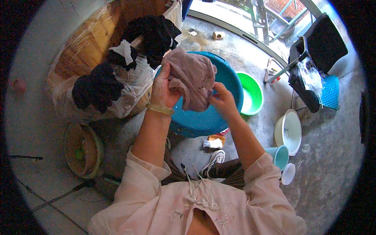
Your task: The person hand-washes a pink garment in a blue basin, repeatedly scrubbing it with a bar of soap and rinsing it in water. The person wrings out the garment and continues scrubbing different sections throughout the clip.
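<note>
A crumpled mauve cloth (192, 77) is held up over a large blue plastic tub (202, 122). My left hand (167, 89), with a pale bangle (160, 109) at the wrist, grips the cloth's left side with the thumb on top. Fingers of my right hand (221, 101) pinch its lower right edge. The cloth hides the middle of the tub. Left of the tub, black cloths (98, 86) and a black cloth heap (152, 35) lie on a plastic-wrapped wooden item (85, 44), with a small white cloth (124, 51) among them.
A green basin (255, 92) stands just right of the tub. Farther right are a cream basin (288, 132), a light-blue bucket (280, 157) and a black folding chair (324, 44). Near my shoe (214, 161) lies an orange dish (218, 139) with a white cloth (212, 143). A round container (98, 152) stands lower left.
</note>
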The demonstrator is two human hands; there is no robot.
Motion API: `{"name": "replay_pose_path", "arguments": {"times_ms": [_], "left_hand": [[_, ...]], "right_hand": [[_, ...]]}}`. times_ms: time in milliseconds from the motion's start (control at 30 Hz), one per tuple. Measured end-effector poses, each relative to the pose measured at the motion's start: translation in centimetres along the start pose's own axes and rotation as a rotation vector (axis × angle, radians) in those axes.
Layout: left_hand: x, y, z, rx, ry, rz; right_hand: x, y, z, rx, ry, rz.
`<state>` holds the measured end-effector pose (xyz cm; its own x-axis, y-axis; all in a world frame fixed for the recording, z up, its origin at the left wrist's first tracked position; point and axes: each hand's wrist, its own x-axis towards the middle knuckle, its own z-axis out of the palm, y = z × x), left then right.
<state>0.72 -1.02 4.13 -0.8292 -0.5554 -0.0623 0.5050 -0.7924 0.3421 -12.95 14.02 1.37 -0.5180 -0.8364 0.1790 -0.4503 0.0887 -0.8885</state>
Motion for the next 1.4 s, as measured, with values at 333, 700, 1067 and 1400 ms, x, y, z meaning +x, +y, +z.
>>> {"name": "replay_pose_path", "arguments": {"times_ms": [333,700,1067,1400], "left_hand": [[0.3,0.4,-1.1,-0.067,-0.082,-0.017],[0.4,0.0,-0.6,0.094,0.003,0.093],[0.7,-3.9,0.5,0.158,-0.178,-0.115],[0.7,-5.1,-1.4,0.675,-0.196,0.272]], "right_hand": [[0.0,-1.2,0.5,0.044,-0.269,0.138],[0.9,-4.1,-2.6,0.922,0.154,0.176],[2.3,-7.9,-0.4,1.109,0.094,0.152],[-1.2,-6.0,5.9,-0.768,0.193,-0.611]]}}
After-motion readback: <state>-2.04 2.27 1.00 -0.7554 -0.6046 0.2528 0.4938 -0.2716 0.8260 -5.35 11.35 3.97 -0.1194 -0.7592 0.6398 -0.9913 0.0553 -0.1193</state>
